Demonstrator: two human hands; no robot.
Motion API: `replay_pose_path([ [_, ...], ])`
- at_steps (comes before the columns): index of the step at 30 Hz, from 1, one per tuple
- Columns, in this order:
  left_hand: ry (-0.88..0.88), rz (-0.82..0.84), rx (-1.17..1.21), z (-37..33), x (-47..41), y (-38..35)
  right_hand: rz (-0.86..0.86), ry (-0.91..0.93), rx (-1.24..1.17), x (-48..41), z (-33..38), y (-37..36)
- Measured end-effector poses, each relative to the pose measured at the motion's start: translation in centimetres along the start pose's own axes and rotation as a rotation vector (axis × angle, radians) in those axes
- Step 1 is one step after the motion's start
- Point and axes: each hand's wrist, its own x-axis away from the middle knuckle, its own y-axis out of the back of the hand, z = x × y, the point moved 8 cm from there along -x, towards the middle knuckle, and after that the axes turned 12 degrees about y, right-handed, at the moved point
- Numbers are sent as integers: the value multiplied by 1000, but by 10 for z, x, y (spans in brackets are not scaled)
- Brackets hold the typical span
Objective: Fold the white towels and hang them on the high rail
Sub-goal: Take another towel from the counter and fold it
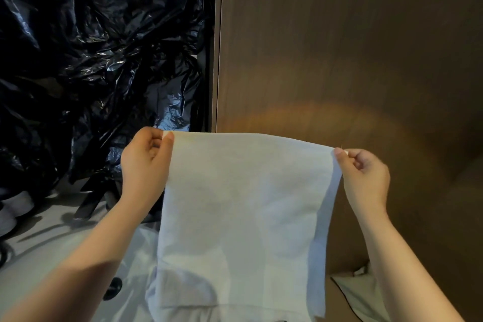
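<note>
A brown wood-grain panel (pixel 339 34) fills the right and centre of the view; crumpled black plastic sheeting (pixel 91 47) covers the left; no rail is visible in this view. The white towel (pixel 243 204) hangs in front of the panel, spread flat and upright between the two hands, its top edge nearly level and sagging only slightly towards the right; a second layer shows along its right edge, so it appears to be doubled once already. The lower part drops out of the bottom of the view. The left hand (pixel 146 165) pinches the top left corner between thumb and curled fingers; the right hand (pixel 363 175) pinches the top right corner likewise, a little lower. The hands are held well apart, evidently to keep the cloth taut and its edges square for the next fold. The towel thus lies between and below both hands, touching each at a corner only. A further piece of white cloth (pixel 358 293) lies at lower right, beside the right forearm; its nature cannot be confirmed.
</note>
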Motion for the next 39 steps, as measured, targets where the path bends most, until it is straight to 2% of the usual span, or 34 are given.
replay_pose_path([
  [4, 6, 64, 125, -19, 24, -3, 37, 47, -159, 14, 30, -3],
  [9, 84, 242, 264, -39, 44, -23, 171, 51, -321, 27, 71, -27],
  [13, 53, 366, 349, -62, 61, -37, 276, 40, -453, 36, 100, -45],
  [17, 3, 412, 336, -77, 69, -43, 389, 50, -543, 43, 121, -60],
  [22, -10, 476, 366, -80, 79, -44, 458, 32, -588, 46, 130, -66],
  [29, 68, 525, 463, -71, 84, -45, 534, 18, -630, 47, 133, -73],
  [35, 117, 502, 543, -61, 76, -40, 783, 82, -661, 47, 144, -86],
  [39, 121, 536, 571, -62, 77, -43, 706, 193, -558, 41, 147, -93],
])
